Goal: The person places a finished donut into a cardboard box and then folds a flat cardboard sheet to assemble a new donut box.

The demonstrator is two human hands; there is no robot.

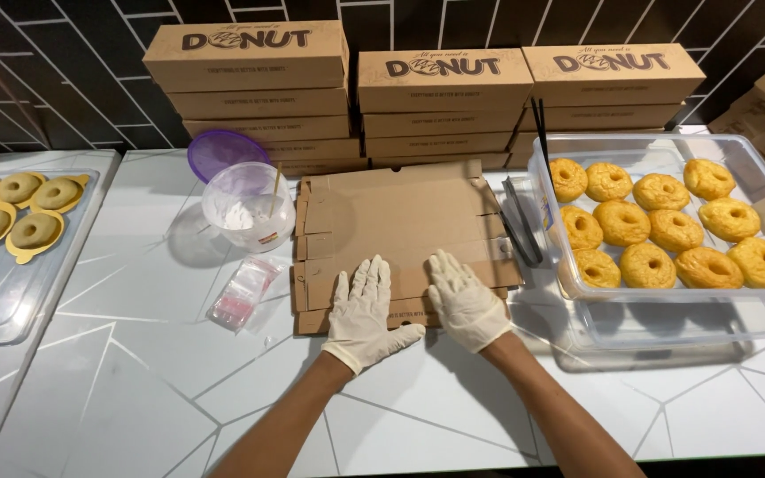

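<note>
We press both gloved palms, left hand point(362, 305) and right hand point(464, 299), fingers spread flat and gripping nothing, on the near edge of the flattened cardboard box point(400, 235), whose long axis runs left-right

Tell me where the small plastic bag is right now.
In the head view, the small plastic bag lies flat on the white table, left of the unfolded cardboard box and just below the clear bowl of white powder.

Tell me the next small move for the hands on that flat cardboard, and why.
Probably fold up the near edge flap. Both gloved hands, left hand and right hand, lie flat and open on the near part of the unfolded cardboard box blank, which still lies fully flat on the table, no wall raised yet.
</note>
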